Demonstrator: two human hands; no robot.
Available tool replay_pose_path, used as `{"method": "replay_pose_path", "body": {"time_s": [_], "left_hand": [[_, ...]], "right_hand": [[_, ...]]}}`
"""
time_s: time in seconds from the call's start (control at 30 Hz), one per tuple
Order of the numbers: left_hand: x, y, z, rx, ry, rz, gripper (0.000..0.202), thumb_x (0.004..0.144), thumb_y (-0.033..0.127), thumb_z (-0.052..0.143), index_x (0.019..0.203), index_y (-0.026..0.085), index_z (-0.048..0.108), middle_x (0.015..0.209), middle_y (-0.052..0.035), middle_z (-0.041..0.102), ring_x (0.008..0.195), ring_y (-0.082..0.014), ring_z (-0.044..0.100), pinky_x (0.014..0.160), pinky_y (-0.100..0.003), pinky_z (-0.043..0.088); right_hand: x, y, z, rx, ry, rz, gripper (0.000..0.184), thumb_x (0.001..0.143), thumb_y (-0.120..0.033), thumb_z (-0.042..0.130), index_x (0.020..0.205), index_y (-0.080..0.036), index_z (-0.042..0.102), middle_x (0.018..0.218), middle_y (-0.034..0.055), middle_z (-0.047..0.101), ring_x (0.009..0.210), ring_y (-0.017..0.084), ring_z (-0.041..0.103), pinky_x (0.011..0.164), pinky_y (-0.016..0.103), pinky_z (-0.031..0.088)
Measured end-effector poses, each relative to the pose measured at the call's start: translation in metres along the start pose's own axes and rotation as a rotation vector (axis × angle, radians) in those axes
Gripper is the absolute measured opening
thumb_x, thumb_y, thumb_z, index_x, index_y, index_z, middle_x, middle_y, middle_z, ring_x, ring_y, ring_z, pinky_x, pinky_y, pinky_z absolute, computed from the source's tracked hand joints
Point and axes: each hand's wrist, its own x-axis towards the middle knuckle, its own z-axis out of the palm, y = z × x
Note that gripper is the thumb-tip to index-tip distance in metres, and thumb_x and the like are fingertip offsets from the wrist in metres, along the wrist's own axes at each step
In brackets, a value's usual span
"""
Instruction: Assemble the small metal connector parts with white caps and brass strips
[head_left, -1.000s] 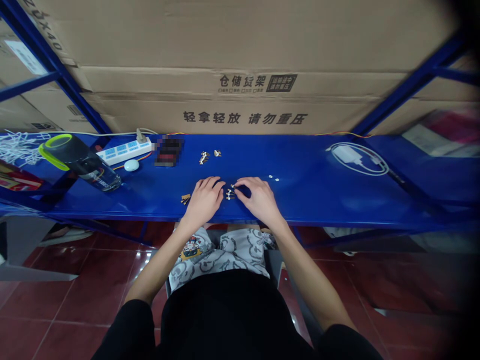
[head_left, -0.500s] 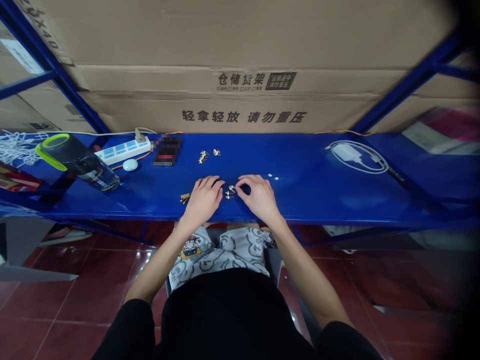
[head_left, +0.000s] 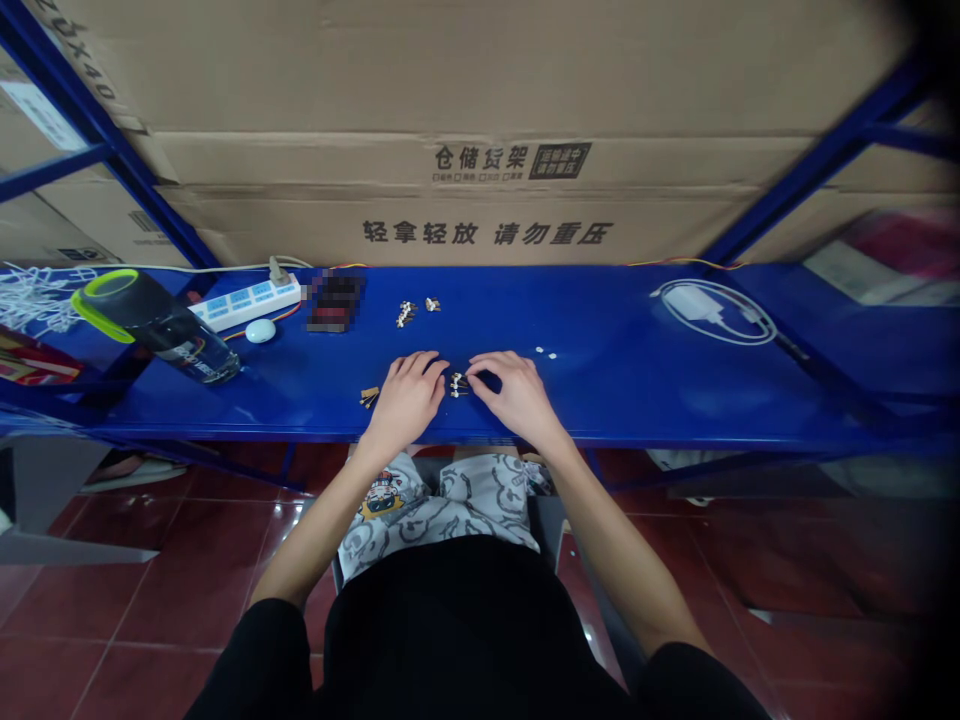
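Little pile of small parts sits near the front edge of the shelf, right between left hand and right hand. Both are loosely curled with fingertips at the pile, can't tell if either actually pinches anything. Open shelf to the right. Brown bits lie just left, and there's another pile further back.

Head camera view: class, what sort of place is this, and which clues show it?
Probably a storeroom or warehouse corner used as a workbench: a blue metal shelf serves as the table, big cardboard cartons are stacked behind it, and small parts lie between the left hand and right hand.
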Motion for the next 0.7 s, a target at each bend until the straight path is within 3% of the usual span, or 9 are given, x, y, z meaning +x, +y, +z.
{"method": "replay_pose_path", "body": {"time_s": [0.27,0.4,0.53,0.7], "left_hand": [[0.000,-0.001,0.001,0.010,-0.001,0.000,0.036,0.105,0.018,0.041,0.134,0.018,0.061,0.143,-0.0108,0.060,0.134,-0.0283,0.054,0.113,-0.047,0.041],[-0.001,-0.001,0.002,0.016,-0.003,0.008,0.037,0.103,0.015,0.041,0.135,0.017,0.060,0.144,-0.0105,0.060,0.134,-0.0284,0.053,0.113,-0.046,0.041],[-0.001,-0.001,0.001,0.013,0.001,0.003,0.037,0.104,0.017,0.040,0.135,0.017,0.061,0.143,-0.0107,0.060,0.134,-0.0280,0.053,0.113,-0.046,0.041],[-0.001,0.000,0.000,0.009,0.000,0.005,0.036,0.104,0.017,0.040,0.134,0.017,0.061,0.142,-0.0108,0.061,0.134,-0.0281,0.054,0.112,-0.046,0.042]], "right_hand": [[0.000,-0.002,-0.003,0.024,-0.015,-0.031,0.027,0.102,-0.025,0.046,0.111,-0.025,0.071,0.116,0.0054,0.075,0.109,0.026,0.066,0.099,0.045,0.049],[-0.004,-0.002,0.000,0.010,0.004,-0.050,0.037,0.104,-0.024,0.039,0.125,-0.021,0.069,0.131,0.0076,0.071,0.123,0.026,0.063,0.107,0.045,0.050],[-0.009,0.000,0.008,-0.131,-0.046,-0.054,0.049,0.098,-0.012,0.036,0.139,-0.012,0.062,0.147,0.0139,0.059,0.140,0.029,0.052,0.113,0.048,0.048],[-0.010,0.002,0.013,-0.188,-0.081,-0.034,0.051,0.094,-0.010,0.038,0.138,-0.013,0.064,0.147,0.0143,0.059,0.140,0.031,0.053,0.109,0.051,0.053]]}}
